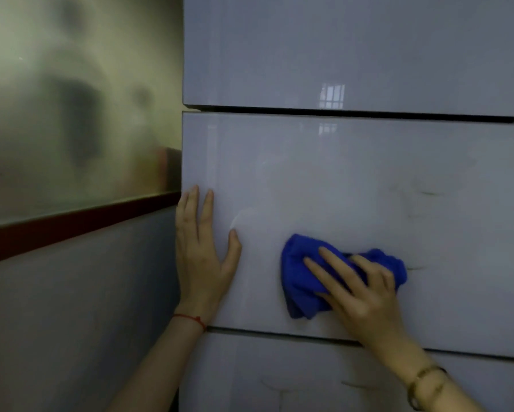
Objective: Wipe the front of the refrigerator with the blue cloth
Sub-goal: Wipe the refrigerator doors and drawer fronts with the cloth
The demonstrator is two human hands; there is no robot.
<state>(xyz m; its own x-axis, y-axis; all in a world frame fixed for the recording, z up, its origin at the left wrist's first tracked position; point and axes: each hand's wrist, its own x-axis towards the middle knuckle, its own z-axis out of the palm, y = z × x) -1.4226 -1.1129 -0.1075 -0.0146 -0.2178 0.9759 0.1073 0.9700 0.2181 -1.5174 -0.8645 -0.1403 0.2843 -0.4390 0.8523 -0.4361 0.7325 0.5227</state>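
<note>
We face the glossy grey front of the refrigerator (353, 179), which fills the frame from twelve o'clock round to five. It is split by dark horizontal gaps into three panels, and our hands are on the middle one.

Our right hand (359, 292), at about five o'clock from the frame's centre, presses the blue cloth (300, 281) flat against the middle panel. The fingers are spread and nearly straight over the bunched fabric, pointing toward ten o'clock. The cloth bulges out from under the hand on both sides, its larger lobe toward nine o'clock. A bracelet (425, 385) circles that wrist.

Our left hand (202, 257), at about seven o'clock, lies open and flat on the same panel beside its left edge, fingers pointing to twelve o'clock, thumb splayed toward the cloth but clear of it. A red string (190, 319) is tied round that wrist.

Faint dark smudges (422, 197) mark the panel toward three o'clock of the cloth, and more show on the lower panel.

At nine o'clock a frosted glass pane (71, 99) sits above a dark red frame (71, 224), with a grey wall (71, 322) below.
</note>
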